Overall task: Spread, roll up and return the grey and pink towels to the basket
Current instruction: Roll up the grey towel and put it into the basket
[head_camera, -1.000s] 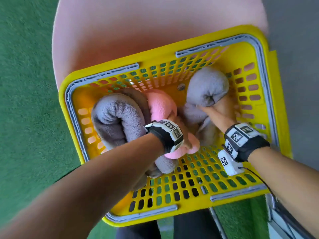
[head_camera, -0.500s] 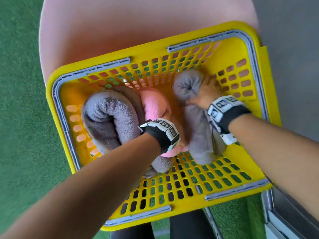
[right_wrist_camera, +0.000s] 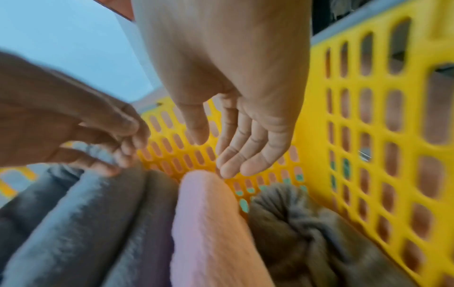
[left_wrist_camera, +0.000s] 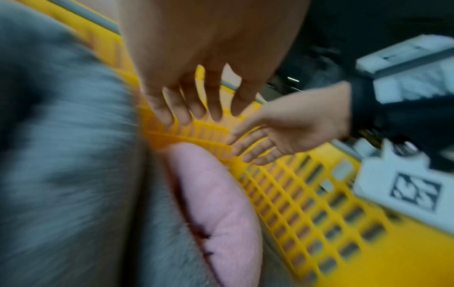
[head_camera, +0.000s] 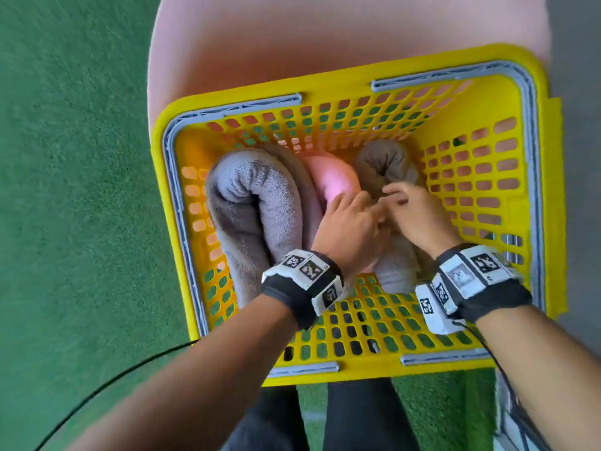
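Observation:
The yellow basket [head_camera: 328, 81] holds three rolled towels side by side: a big grey roll [head_camera: 253, 203] at the left, a pink roll [head_camera: 331, 180] in the middle and a smaller grey roll [head_camera: 383, 164] at the right. My left hand [head_camera: 351, 219] hovers over the pink roll with straight fingers [left_wrist_camera: 191, 108] and holds nothing. My right hand [head_camera: 409, 206] hangs palm-down just over the smaller grey roll [right_wrist_camera: 307, 233], its fingers [right_wrist_camera: 233, 145] relaxed and empty. The two hands nearly touch. Their backs hide the near halves of the pink and smaller grey rolls.
The basket sits on a pale pink round surface [head_camera: 260, 43] over green carpet [head_camera: 65, 190]. Its perforated right wall [right_wrist_camera: 368, 136] rises close beside my right hand. A black cable [head_camera: 113, 379] crosses the carpet at lower left. Dark trouser legs [head_camera: 325, 418] stand just below the basket.
My left hand has let go of the pink roll and my right hand has released the smaller grey roll. Both hands have lifted and drawn back together over the towels.

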